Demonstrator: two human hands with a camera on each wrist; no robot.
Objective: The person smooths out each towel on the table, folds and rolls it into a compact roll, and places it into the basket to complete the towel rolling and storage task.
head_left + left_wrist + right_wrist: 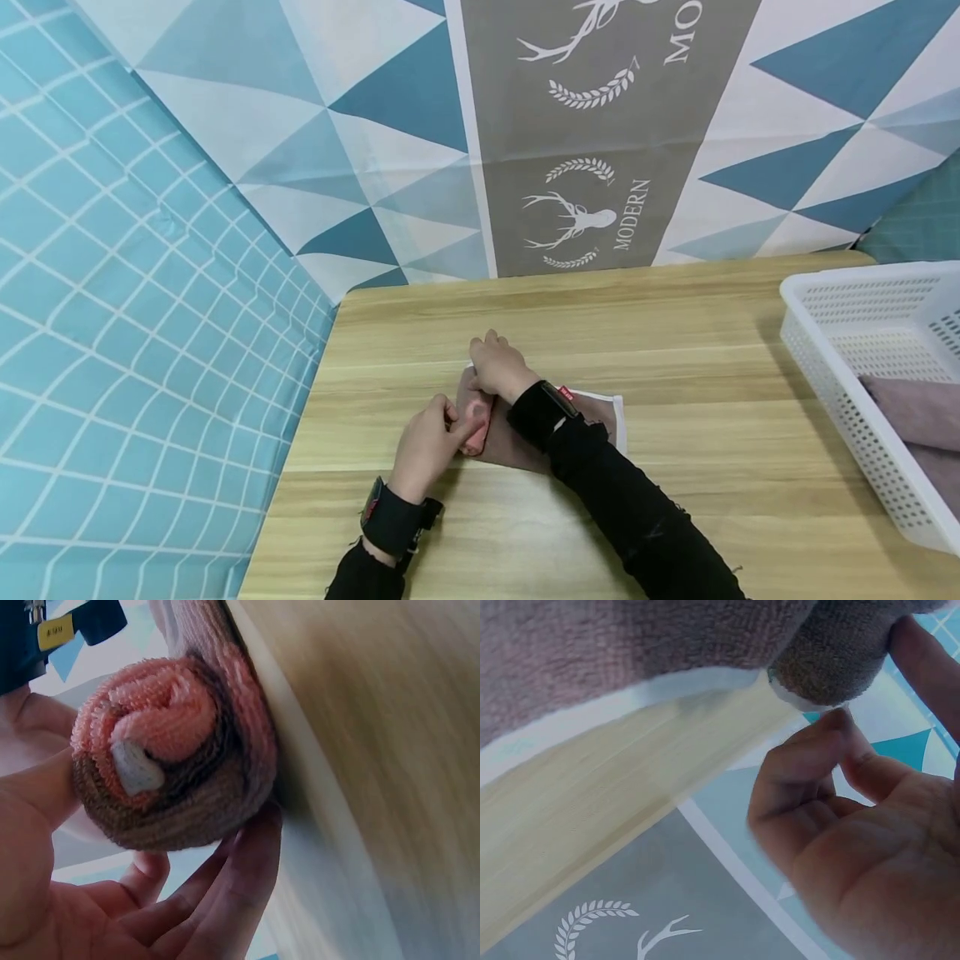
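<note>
A brownish-pink towel [517, 437] with white edging and a small red tag lies on the wooden table, partly rolled up from its left side. The near end of the roll [161, 750] shows a coiled pink inner face and a bit of white edging. My left hand [426, 443] grips this near end, thumb on one side and fingers curled beneath. At the far end, my right hand [504, 367] holds the roll between thumb and fingers, its fingertips right at the white edge. The right forearm hides part of the flat towel, which trails to the right of the roll.
A white perforated plastic basket [832, 375] stands on the right of the table [675, 325], with folded brownish-pink cloth [915, 408] inside. Patterned fabric [405, 142] hangs behind the table, and a blue gridded sheet [135, 333] runs along its left side.
</note>
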